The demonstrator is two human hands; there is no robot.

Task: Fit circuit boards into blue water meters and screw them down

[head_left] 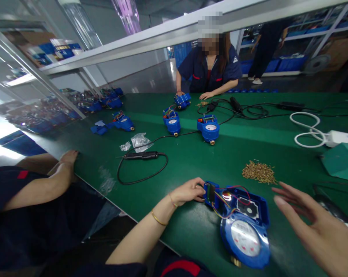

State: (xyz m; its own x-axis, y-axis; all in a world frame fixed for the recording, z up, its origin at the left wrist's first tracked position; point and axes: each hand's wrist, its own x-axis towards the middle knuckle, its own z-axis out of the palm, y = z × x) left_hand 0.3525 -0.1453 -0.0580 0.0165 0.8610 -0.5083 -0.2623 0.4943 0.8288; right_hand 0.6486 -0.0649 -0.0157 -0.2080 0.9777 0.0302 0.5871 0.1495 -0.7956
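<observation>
A blue water meter (245, 234) lies in front of me, its white round dial facing up and its upper box uncovered, showing a black part. Red, yellow and dark wires lead from that box to a small blue cover (211, 192) with a circuit board in it. The fingers of my left hand (189, 192) grip the left edge of this cover. To the right of the meter, my right hand (309, 223) is open in the air, fingers apart and holding nothing. Just beyond its fingertips is a pile of small brass-coloured screws (259, 172).
More blue meters (210, 129) stand farther back. A black electric screwdriver (142, 155) with its cable lies left, near a plastic bag (141, 142). A green box (343, 161) sits at right. Across the green table (191, 159), a co-worker touches a meter; another person's arm (44, 188) rests at left.
</observation>
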